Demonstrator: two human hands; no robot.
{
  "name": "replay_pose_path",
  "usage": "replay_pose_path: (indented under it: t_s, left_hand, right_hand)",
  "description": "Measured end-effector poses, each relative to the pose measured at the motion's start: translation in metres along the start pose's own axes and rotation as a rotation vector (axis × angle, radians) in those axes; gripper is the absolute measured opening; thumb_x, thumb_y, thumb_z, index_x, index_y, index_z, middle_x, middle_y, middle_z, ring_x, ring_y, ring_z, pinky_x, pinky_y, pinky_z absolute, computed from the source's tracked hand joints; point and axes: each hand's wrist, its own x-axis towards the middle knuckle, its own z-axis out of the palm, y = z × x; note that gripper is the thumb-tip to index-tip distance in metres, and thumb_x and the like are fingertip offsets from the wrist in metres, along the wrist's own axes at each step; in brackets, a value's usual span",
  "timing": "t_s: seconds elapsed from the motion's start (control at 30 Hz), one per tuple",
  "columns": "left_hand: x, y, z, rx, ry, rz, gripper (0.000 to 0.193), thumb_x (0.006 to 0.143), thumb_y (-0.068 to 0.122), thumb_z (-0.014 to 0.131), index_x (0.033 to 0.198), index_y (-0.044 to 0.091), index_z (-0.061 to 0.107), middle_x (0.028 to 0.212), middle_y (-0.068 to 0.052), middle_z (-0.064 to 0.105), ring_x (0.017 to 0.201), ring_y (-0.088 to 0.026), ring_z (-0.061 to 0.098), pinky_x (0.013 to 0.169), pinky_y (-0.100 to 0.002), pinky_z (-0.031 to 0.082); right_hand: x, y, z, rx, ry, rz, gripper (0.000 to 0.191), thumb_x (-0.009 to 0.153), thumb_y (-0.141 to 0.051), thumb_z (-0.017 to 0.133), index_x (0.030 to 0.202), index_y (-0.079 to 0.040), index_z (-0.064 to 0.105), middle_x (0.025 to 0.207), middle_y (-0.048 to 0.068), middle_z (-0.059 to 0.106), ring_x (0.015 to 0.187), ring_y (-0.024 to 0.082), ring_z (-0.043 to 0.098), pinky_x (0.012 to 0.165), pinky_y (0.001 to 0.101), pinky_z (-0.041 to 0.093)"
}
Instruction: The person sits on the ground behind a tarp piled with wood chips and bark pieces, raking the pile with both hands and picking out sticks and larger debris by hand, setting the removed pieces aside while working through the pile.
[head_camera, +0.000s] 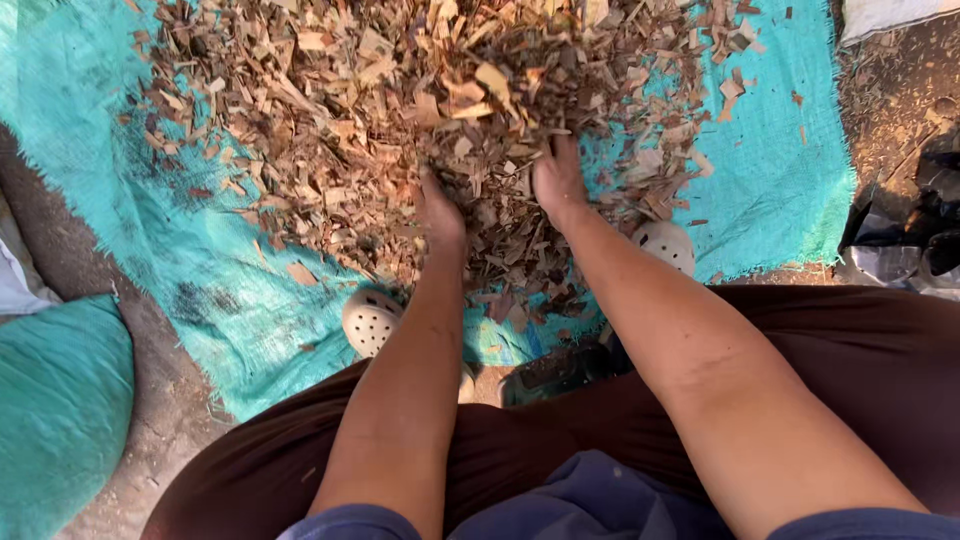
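Note:
A big heap of dry brown wood chips and bark flakes (360, 110) lies spread on a turquoise woven sheet (770, 170). My left hand (438, 212) and my right hand (556, 178) are both pushed into the near edge of the heap, fingers buried among the chips. A bunch of chips (490, 95) is raised between and above the hands, some pieces loose in the air. The fingers are mostly hidden by the chips.
My feet in white perforated clogs (368, 320) stand on the sheet's near edge. A filled turquoise sack (60, 400) lies at the left on bare ground. Dark plastic bags (910, 240) sit at the right edge, on dirt strewn with chips.

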Motion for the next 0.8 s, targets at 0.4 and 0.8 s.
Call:
replay_pose_path:
  t_s: [0.4,0.8]
  left_hand:
    - [-0.019,0.131,0.007,-0.398,-0.184,0.109,0.072,0.098,0.059,0.039,0.148,0.007,0.035,0.124,-0.025,0.061,0.115,-0.035,0.064,0.105,-0.053,0.046]
    - [-0.026,0.021,-0.052,0.361,0.489,-0.012,0.077,0.107,0.066,0.021,0.166,0.016,0.014,0.161,-0.03,0.026,0.143,-0.048,0.041,0.113,-0.058,0.04]
  right_hand:
    - [-0.014,-0.094,-0.008,0.733,-0.233,-0.023,0.059,0.094,-0.051,0.051,0.13,-0.006,0.061,0.135,0.016,0.064,0.113,0.03,0.068,0.104,0.0707,0.046]
    - [-0.04,-0.015,-0.056,0.191,0.39,0.19,0.078,0.102,-0.061,0.039,0.163,-0.02,0.014,0.169,0.02,-0.007,0.156,0.042,0.01,0.124,0.0547,0.024]
